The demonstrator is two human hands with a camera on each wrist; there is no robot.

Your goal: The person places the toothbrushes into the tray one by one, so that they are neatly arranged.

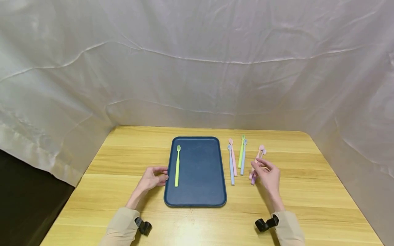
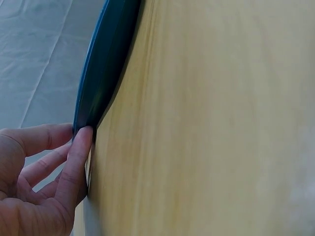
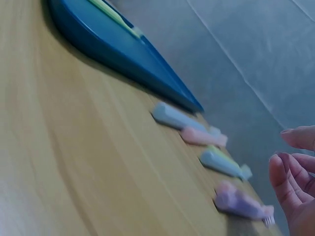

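A dark blue tray (image 1: 200, 171) lies on the table with a green toothbrush (image 1: 177, 167) lengthwise near its left side. At the tray's left edge, my left hand (image 1: 152, 178) holds the rim (image 2: 101, 73) with thumb and fingertips. My right hand (image 1: 268, 175) hovers over a pink toothbrush (image 1: 261, 147) and a purple toothbrush (image 1: 253, 180), partly hiding both. Its fingers are loosely bent, and a gap shows between thumb and index finger (image 3: 298, 137); nothing is between them.
Right of the tray lie a blue toothbrush (image 1: 231, 167) beside a pink toothbrush (image 1: 233, 159), then a green toothbrush (image 1: 240, 155) beside another blue toothbrush (image 1: 243, 160). Pale cloth (image 1: 197, 68) hangs behind the wooden table (image 1: 307, 191) and at its sides.
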